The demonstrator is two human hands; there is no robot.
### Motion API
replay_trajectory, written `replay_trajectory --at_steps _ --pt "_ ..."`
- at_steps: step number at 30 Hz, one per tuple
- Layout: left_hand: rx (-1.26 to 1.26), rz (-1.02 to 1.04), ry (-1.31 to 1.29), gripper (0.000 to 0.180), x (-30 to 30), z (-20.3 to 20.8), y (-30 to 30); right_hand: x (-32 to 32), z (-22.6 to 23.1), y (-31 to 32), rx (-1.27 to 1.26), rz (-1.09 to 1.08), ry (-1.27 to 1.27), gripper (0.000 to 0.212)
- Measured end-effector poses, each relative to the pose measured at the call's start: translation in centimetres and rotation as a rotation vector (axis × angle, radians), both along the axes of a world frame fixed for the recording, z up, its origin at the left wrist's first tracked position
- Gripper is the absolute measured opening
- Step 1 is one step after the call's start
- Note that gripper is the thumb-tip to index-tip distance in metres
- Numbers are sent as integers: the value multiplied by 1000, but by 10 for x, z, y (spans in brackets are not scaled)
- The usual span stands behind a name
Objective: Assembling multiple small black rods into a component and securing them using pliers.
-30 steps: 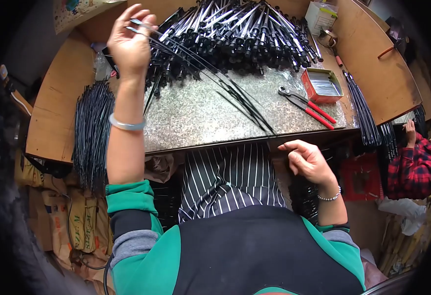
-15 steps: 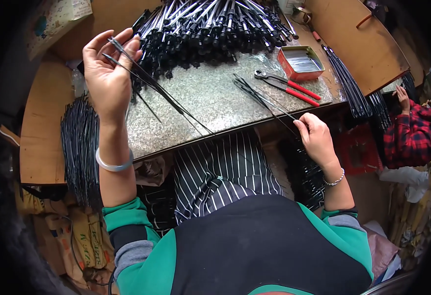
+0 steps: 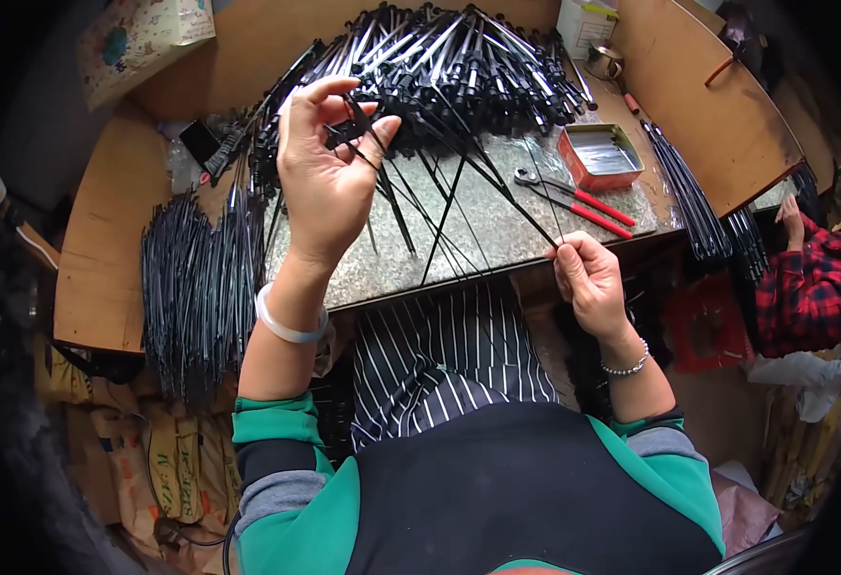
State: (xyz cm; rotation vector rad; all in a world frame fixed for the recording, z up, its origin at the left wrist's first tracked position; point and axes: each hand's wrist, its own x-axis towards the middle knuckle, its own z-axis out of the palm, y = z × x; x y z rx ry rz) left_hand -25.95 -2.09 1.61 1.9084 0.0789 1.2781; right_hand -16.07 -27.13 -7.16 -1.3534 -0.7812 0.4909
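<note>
Raised over the table, my left hand (image 3: 324,192) is closed, its thumb and fingers curled round a few thin black strands (image 3: 400,216). These fan out below and to the right of the hand, some crossing each other. My right hand (image 3: 590,286), beyond the table's front edge, pinches the lower end of a thin black rod (image 3: 526,213). From there it slants up to the left, toward the big heap of black rods with silvery shafts (image 3: 439,62). Exactly where its upper end lies is hard to make out among the dark pieces.
Red-handled pliers (image 3: 588,206) lie on the speckled tabletop (image 3: 344,273), beside a red tin (image 3: 612,168) of thin pieces. Black strand bundles hang at the left (image 3: 195,297) and right (image 3: 684,187). Wooden boards (image 3: 104,249) flank the table. Another person's checked sleeve (image 3: 804,297) shows at far right.
My left hand has moved right, nearer my right hand, and its strands spread wider. The rod in my right hand slants more steeply up to the left. The whole view has shifted slightly.
</note>
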Motion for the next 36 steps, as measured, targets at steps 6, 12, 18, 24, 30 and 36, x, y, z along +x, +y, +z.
replay_trajectory --at_steps 6,12,18,24,30,36 --pt "-231 -488 80 43 -8 9 8 -4 5 14 53 59 29 18" --pt "-228 -550 130 22 -1 15 8 8 1 22 -57 10 -114 16" --pt "-205 -277 33 16 -18 17 47 24 -16 7 -158 95 -242 17" --pt "-113 -39 20 16 -62 49 99 49 -10 -52 -262 44 -337 26" --pt "70 -60 217 13 -35 50 40 36 -14 -19 -28 134 -107 30" --pt "60 -199 232 16 22 12 -21 -21 6 16 114 558 424 40"
